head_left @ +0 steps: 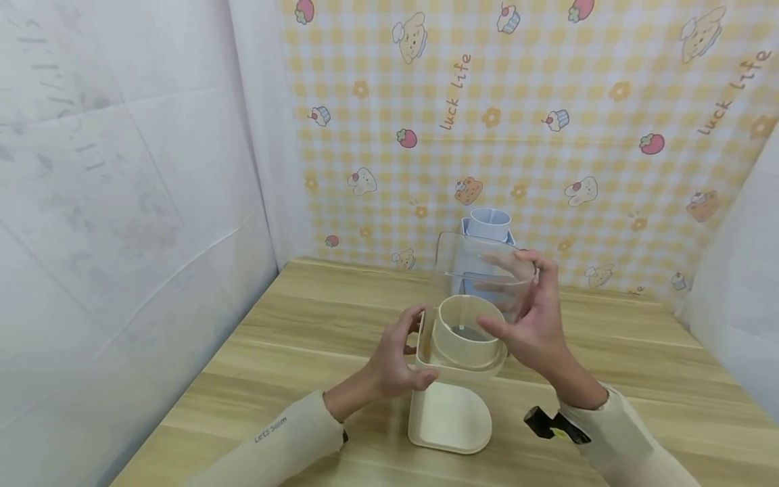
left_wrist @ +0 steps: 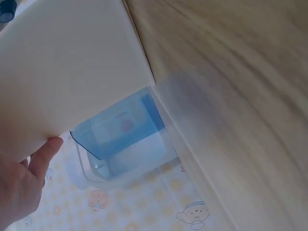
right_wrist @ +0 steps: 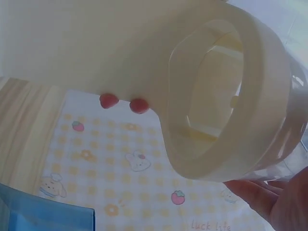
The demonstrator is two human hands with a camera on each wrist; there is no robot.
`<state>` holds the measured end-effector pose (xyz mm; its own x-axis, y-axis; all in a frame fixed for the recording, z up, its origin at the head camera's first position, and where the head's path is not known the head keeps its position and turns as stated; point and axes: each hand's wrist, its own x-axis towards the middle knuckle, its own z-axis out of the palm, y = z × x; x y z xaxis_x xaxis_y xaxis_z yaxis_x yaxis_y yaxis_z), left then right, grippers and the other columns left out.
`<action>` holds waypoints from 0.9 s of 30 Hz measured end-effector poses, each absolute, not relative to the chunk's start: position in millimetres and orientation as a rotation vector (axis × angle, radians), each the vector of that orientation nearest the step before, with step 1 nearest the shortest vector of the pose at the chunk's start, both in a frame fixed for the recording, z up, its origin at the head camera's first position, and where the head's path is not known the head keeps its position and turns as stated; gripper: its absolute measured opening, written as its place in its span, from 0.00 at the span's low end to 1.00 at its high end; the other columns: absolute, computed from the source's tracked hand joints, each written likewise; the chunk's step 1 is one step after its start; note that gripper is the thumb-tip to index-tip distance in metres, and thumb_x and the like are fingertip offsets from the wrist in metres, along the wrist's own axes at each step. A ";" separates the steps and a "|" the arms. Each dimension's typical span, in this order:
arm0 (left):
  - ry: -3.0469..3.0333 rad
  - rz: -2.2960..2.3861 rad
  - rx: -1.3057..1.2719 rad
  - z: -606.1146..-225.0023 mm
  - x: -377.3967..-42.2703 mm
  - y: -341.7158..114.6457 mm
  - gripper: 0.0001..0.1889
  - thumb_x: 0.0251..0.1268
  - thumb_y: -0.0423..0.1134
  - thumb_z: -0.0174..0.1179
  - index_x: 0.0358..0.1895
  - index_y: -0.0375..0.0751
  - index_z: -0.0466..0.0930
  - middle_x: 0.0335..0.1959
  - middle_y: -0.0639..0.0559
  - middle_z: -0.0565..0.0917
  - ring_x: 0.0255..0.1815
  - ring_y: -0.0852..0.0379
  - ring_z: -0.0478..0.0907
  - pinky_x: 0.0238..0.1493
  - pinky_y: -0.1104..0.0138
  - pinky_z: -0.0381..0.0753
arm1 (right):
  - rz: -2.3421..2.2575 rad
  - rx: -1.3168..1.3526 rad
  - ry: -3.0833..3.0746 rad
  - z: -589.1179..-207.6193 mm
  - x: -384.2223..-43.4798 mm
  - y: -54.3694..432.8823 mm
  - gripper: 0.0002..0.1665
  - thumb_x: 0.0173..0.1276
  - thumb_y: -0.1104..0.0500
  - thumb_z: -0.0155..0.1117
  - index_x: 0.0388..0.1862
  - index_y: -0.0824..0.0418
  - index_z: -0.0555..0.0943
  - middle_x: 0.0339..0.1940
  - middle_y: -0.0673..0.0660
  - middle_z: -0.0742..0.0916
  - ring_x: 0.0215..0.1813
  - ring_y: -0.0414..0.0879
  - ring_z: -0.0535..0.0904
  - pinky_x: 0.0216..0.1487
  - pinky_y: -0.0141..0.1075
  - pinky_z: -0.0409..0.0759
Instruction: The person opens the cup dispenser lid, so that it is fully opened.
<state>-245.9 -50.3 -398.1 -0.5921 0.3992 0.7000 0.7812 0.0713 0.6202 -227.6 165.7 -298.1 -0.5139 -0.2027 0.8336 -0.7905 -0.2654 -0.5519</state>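
Note:
A cream dispenser stand stands on the table, its low rounded tray facing me and a round collar at its top. My left hand grips the stand's upper left side, thumb at the front rim; in the left wrist view its fingers meet the broad cream wall. A clear plastic container is tilted behind and over the collar. My right hand holds the container's right side, with the thumb reaching across the collar. In the right wrist view, the cream ring lies beside the clear plastic.
A similar blue dispenser stands behind, near the patterned back cloth, partly hidden by the clear container. White cloth hangs along the left. Wood-grain tabletop stretches to both sides. Black wrist gear sits at my right sleeve.

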 end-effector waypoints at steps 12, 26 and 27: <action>-2.035 -1.482 -1.186 -401.0 -242.5 -49.3 0.53 0.53 0.79 0.51 0.71 0.40 0.58 0.52 0.39 0.78 0.49 0.50 0.79 0.35 0.70 0.83 | 1.593 1.399 -1.238 -303.4 -236.0 160.1 0.52 0.47 0.62 0.84 0.56 0.76 0.55 0.61 0.75 0.76 0.51 0.58 0.84 0.48 0.40 0.84; -2.049 -1.463 -1.139 -400.9 -242.5 -48.7 0.52 0.52 0.80 0.52 0.70 0.45 0.57 0.50 0.42 0.78 0.48 0.51 0.79 0.36 0.68 0.84 | 1.632 1.395 -1.534 -295.4 -232.4 170.4 0.56 0.51 0.61 0.82 0.64 0.73 0.51 0.65 0.72 0.74 0.55 0.56 0.82 0.50 0.43 0.83; -2.051 -1.458 -1.133 -401.0 -242.6 -48.7 0.51 0.52 0.80 0.51 0.70 0.45 0.57 0.50 0.43 0.78 0.48 0.51 0.79 0.36 0.68 0.84 | 1.645 1.388 -1.542 -294.6 -232.6 170.6 0.55 0.51 0.61 0.82 0.64 0.73 0.51 0.65 0.71 0.74 0.55 0.57 0.82 0.50 0.44 0.84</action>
